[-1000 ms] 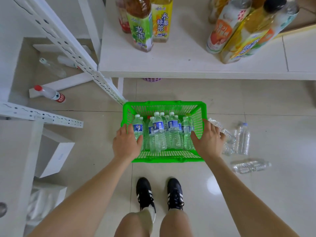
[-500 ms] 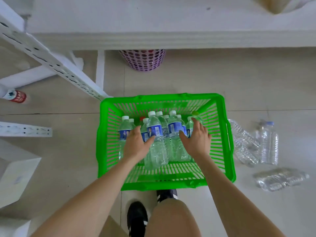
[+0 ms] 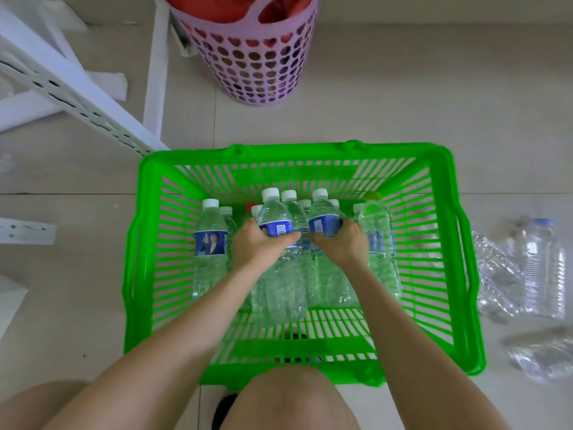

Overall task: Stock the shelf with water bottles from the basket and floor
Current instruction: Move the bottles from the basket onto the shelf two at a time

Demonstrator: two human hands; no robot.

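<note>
Left hand (image 3: 257, 243) grips bottle (image 3: 276, 218); right hand (image 3: 338, 243) grips neighbouring bottle (image 3: 324, 215).

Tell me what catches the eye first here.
A bright green basket sits mid-floor, with water bottles standing inside. The left hand grips a front bottle, and the right hand grips the bottle beside it. A lilac bin stands beyond, and loose bottles lie on the floor to the right.
</note>
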